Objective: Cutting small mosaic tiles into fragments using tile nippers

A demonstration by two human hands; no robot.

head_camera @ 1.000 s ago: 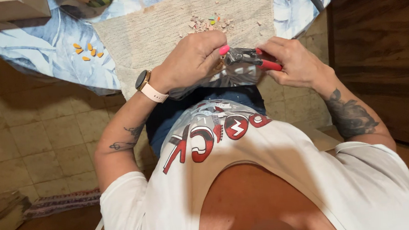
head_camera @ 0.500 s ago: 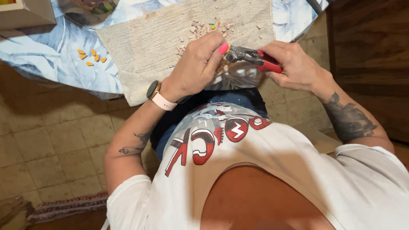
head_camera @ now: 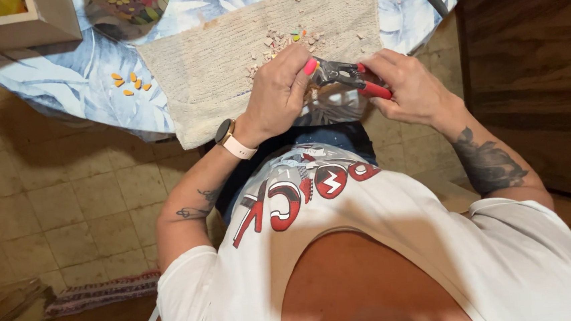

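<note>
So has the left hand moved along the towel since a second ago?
No. The left hand stays at the towel's near edge below the chips; only the camera shifted.

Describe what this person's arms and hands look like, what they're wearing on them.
Short white T-shirt sleeves leave both arms bare. The left hand has pink-painted nails and a smartwatch with a pale band on its wrist; a small dark tattoo marks that forearm. A large dark tattoo covers the forearm behind the right hand.
</note>
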